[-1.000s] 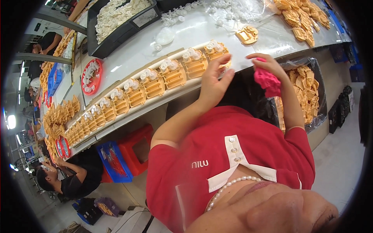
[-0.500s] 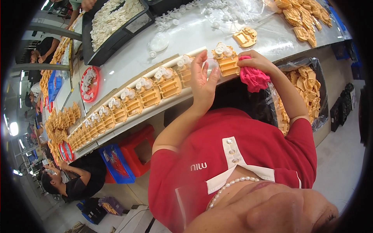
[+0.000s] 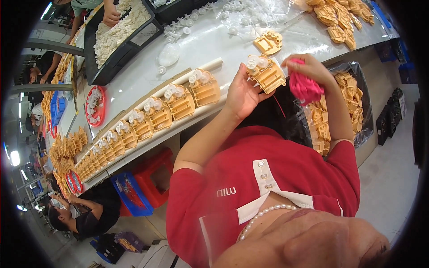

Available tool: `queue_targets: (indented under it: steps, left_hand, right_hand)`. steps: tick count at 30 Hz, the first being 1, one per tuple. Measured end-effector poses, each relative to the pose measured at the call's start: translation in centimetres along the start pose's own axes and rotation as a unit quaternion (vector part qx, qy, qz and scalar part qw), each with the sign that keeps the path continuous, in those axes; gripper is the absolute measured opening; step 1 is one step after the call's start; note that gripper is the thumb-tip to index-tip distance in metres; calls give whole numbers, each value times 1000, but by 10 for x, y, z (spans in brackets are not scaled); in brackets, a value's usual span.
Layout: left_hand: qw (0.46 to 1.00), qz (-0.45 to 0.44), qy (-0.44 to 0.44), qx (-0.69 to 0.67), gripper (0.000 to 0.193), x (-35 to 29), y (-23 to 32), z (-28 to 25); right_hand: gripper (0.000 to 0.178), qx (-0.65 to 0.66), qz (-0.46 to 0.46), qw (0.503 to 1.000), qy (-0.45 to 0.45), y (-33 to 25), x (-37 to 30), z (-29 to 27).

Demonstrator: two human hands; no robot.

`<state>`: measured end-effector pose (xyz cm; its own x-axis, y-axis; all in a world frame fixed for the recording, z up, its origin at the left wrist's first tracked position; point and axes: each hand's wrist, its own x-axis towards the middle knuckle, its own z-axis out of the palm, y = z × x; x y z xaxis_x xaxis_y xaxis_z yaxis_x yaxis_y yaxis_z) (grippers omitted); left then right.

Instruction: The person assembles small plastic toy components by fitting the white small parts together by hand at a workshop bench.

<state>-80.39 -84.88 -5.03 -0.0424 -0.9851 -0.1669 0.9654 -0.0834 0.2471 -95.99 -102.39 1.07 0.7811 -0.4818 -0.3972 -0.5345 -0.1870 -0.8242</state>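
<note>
My left hand [image 3: 242,97] grips an orange plastic housing [image 3: 273,77] by its left side, fingers behind and thumb below. White plastic gears [image 3: 257,62] sit at the housing's upper end. Just right of it, my right hand [image 3: 311,68] is closed on a bunched pink cloth [image 3: 305,87], slightly blurred. To the left, a row of similar housings [image 3: 205,94] with white gears leans along a pale rail [image 3: 210,65] at the bench edge. A rounded orange part [image 3: 269,43] lies flat beyond my hands.
Small clear plastic parts [image 3: 232,20] are scattered at the far side of the bench. A black crate [image 3: 129,48] holds white pieces, with another person's hand [image 3: 111,15] over it. A red dish [image 3: 95,106] stands left; a lined bin [image 3: 353,102] of orange parts is at right.
My left hand has gone from raised fingers beside the housing to holding it. The housing is turned and lower; my right hand has left its edge and shifted right with the cloth.
</note>
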Motion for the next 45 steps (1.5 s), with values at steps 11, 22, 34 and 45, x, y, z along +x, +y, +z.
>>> queue_targets:
  steps: [11, 22, 34, 45]
  left_hand:
    - [997, 62, 40, 6, 51, -1, 6, -4]
    - [997, 62, 35, 6, 51, -5, 26, -12]
    - [998, 53, 45, 7, 52, 5, 23, -12]
    - [996, 69, 52, 23, 50, 13, 19, -11]
  right_hand:
    - [93, -409, 82, 882, 217, -3, 91, 6]
    - [82, -391, -48, 916, 69, 9, 77, -15]
    - [30, -429, 76, 897, 79, 29, 51, -61]
    - [78, -401, 71, 877, 256, 21, 87, -4]
